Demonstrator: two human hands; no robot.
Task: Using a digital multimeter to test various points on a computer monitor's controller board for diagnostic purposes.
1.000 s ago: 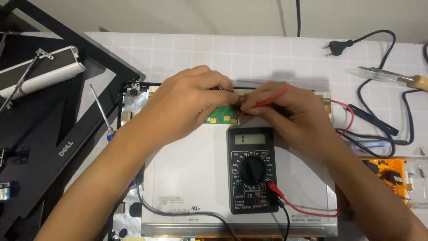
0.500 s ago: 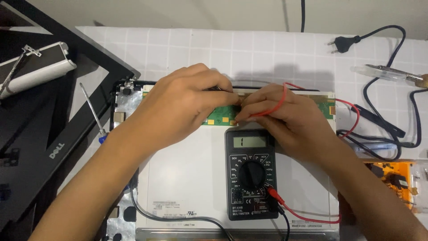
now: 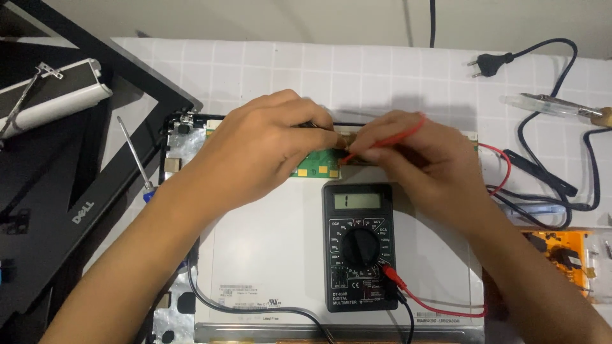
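- The work lies on a white tiled table [image 3: 395, 70], with a pale wall running along its far edge.
- A bare screen panel [image 3: 268, 255], back side up, lies flat in the middle; its long axis runs left to right, and its near edge runs out of the bottom of the view.
- A narrow green circuit board [image 3: 317, 167] sits along the panel's far edge, its length following that edge.
- The left hand [image 3: 261, 153] is curled shut over a dark probe (mostly hidden under the fingers), its tip down by the green board.
- The right hand [image 3: 417, 159] pinches a red probe [image 3: 382, 141] between fingertips; the probe slants from upper right down to the left, its tip touching the board's right end.
- A black multimeter [image 3: 359, 245] lies on the panel just near of both hands, upright toward the viewer, with red and black leads plugged in at its lower right.
- To the left, a black screen bezel [image 3: 57, 191] and a screwdriver [image 3: 135, 159] crowd the panel's edge, so little room there.
- To the right lie a soldering iron [image 3: 554, 107], a black plug [image 3: 491, 62] with looping cable, and an orange board [image 3: 561, 251] near the right edge.
- The bare tiles beyond the panel give the most open room.
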